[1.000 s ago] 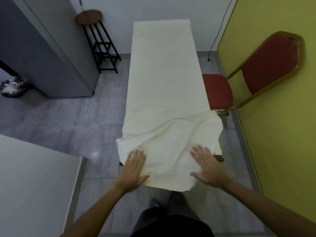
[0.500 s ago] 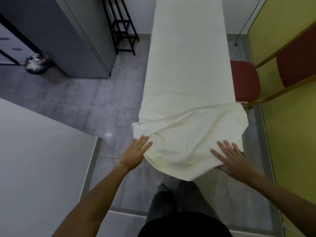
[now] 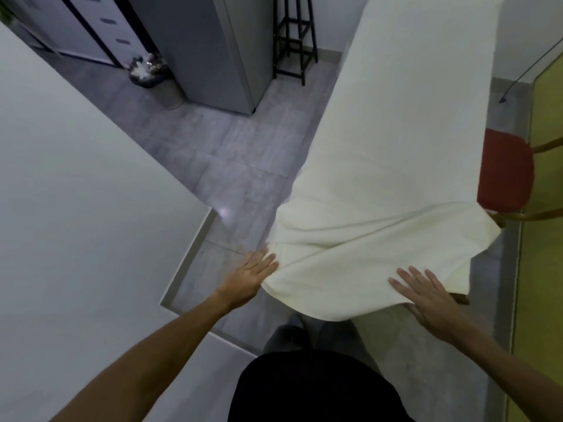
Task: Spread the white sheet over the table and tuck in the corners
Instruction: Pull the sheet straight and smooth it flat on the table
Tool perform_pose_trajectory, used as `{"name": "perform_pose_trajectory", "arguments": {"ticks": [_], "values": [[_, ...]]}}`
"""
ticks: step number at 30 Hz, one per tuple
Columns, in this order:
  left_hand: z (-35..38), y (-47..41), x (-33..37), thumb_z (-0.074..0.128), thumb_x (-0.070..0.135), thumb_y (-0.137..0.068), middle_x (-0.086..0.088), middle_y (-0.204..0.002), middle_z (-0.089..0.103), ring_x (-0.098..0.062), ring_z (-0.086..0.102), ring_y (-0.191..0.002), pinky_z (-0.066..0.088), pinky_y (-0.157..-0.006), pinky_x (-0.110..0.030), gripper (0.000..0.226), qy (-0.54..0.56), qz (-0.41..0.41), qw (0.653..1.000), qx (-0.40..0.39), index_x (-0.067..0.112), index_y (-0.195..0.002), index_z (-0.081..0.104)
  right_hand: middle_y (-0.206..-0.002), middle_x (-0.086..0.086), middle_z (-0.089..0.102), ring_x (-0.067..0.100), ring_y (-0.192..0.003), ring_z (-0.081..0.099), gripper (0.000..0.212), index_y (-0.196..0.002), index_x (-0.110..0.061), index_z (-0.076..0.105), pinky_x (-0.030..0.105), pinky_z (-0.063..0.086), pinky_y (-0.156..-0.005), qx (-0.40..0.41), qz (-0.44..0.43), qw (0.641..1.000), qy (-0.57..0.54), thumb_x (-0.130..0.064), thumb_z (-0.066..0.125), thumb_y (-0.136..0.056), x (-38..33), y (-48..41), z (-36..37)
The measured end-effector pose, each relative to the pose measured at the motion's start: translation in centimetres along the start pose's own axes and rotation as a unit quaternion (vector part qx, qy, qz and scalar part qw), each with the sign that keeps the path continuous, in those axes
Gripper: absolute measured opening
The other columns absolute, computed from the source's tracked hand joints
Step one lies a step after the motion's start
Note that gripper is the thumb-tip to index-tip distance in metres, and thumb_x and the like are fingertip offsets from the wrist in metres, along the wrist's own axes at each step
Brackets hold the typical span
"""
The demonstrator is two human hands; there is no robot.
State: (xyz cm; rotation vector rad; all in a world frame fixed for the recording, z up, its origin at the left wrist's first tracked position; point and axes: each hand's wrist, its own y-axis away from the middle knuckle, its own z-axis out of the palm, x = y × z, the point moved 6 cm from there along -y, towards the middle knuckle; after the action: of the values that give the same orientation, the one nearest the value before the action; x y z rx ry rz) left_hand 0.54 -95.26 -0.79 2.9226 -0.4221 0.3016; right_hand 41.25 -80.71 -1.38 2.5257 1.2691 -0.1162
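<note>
Item: long cream-white cloth sheet [image 3: 405,153], draped over the narrow table, centre to upper right; near end hung loose, rumpled. Soft, light; best gripped at corners. Right hand [image 3: 432,296]: flat, fingers spread on cloth. Left hand [image 3: 246,277]: open against left corner.

The white sheet [image 3: 405,141] lies smooth along the narrow table, hiding its top. Its near end is bunched — creases fan out from the left hand's [image 3: 248,277] fingertips at the left corner — while the right hand [image 3: 426,295] lies flat on the overhanging hem.
</note>
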Motion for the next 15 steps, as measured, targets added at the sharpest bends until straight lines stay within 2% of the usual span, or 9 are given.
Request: {"name": "perform_pose_trajectory", "arguments": {"ticks": [1,3,5,10,12,15], "values": [[0.6,0.6,1.0,0.049,-0.005,-0.086,-0.019,-0.148,0.048,-0.040,0.039,-0.140,0.037,-0.111,-0.059,0.057,0.006,-0.017,1.000,-0.005,0.004,-0.143,0.048,-0.157,0.014,0.042,0.035,-0.146,0.033,0.054,-0.160,-0.027,0.019,0.049,0.014,-0.122,-0.001,0.005,1.000,-0.005,-0.039,0.020,-0.107,-0.1,0.2,0.4],[1.7,1.1,2.6,0.036,-0.001,-0.086,-0.022,-0.146,0.049,-0.044,0.042,-0.137,0.042,-0.105,-0.062,0.058,0.018,-0.050,0.998,-0.024,0.003,-0.143,0.045,-0.157,0.015,0.041,0.036,-0.146,0.033,0.053,-0.158,-0.025,0.025,0.051,0.018,-0.120,0.002,0.019,1.000,-0.012,-0.040,0.015,-0.108,0.0,0.3,0.6],[2.3,1.2,3.6,0.032,0.000,-0.084,-0.024,-0.146,0.048,-0.045,0.041,-0.138,0.040,-0.106,-0.064,0.060,0.017,-0.071,0.997,-0.026,0.002,-0.144,0.040,-0.156,0.017,0.043,0.038,-0.145,0.034,0.054,-0.155,-0.021,0.032,0.052,0.021,-0.119,0.003,0.022,1.000,-0.010,-0.040,0.012,-0.109,0.0,0.4,0.4],[2.4,2.3,4.7,0.031,0.000,-0.087,-0.024,-0.149,0.044,-0.043,0.035,-0.142,0.029,-0.115,-0.060,0.058,0.011,-0.086,0.996,-0.001,-0.003,-0.144,0.045,-0.156,0.018,0.041,0.040,-0.144,0.034,0.055,-0.151,-0.016,0.037,0.057,0.026,-0.116,-0.002,0.016,1.000,-0.005,-0.042,0.015,-0.109,0.2,1.9,0.0],[2.8,2.8,5.7,0.034,0.006,-0.091,-0.023,-0.147,0.047,-0.040,0.040,-0.140,0.032,-0.115,-0.057,0.054,0.021,-0.078,0.997,-0.006,-0.003,-0.142,0.047,-0.157,0.018,0.039,0.041,-0.146,0.033,0.056,-0.152,-0.016,0.036,0.058,0.026,-0.116,0.001,0.012,1.000,-0.001,-0.044,0.015,-0.108,0.1,2.7,0.2],[4.7,3.7,7.5,0.058,0.004,-0.086,-0.021,-0.141,0.054,-0.038,0.052,-0.132,0.043,-0.108,-0.052,0.056,0.084,-0.075,0.992,-0.052,0.000,-0.141,0.049,-0.158,0.018,0.039,0.040,-0.146,0.034,0.055,-0.154,-0.016,0.034,0.057,0.024,-0.117,-0.006,0.030,1.000,-0.006,-0.042,0.024,-0.106,0.0,2.8,0.8]]}}
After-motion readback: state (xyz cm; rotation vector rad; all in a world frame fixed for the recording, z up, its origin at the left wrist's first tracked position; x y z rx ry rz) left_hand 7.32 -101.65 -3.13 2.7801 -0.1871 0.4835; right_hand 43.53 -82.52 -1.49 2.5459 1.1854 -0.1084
